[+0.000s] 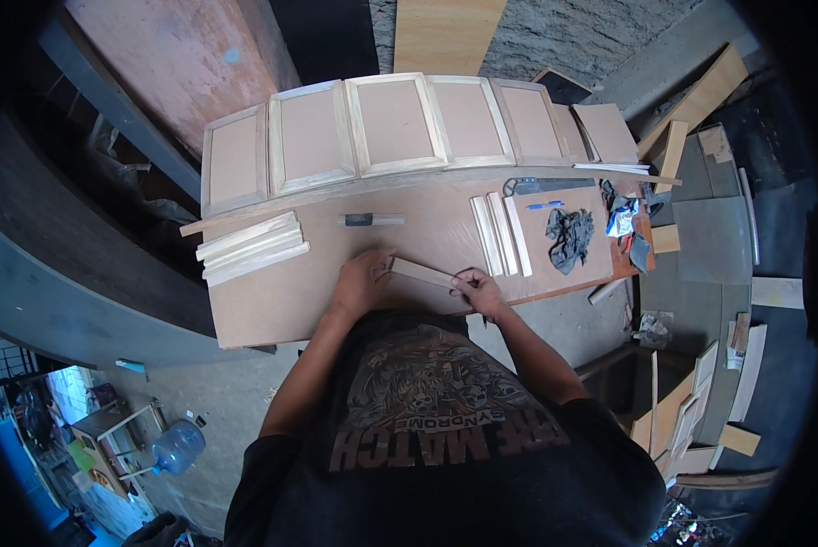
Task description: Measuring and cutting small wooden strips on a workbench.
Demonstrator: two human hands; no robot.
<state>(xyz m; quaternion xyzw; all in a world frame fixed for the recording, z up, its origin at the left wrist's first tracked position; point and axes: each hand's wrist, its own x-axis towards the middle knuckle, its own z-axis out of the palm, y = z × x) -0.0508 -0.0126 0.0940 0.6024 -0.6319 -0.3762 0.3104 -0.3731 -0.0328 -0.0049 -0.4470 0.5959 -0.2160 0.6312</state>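
Close to the table's near edge, my left hand point(363, 281) and my right hand point(479, 292) grip opposite ends of a short, pale wooden strip point(422, 272). Fingers on both hands are closed around it. Left of my left hand lies a stack of similar strips point(252, 248). More strips point(500, 235) stand in a row to the right of my right hand. A narrow tool with a black middle point(360, 220) rests on the brown tabletop point(290, 296) beyond my hands; its kind is unclear.
Several framed panels point(398, 123) line the table's far side, behind a long wooden strip point(445, 173). Toward the right lie a blue pen point(545, 205) and a crumpled black cloth point(570, 240). A blue water jug point(178, 447) is on the floor at left; boards point(682, 410) lean at lower right.
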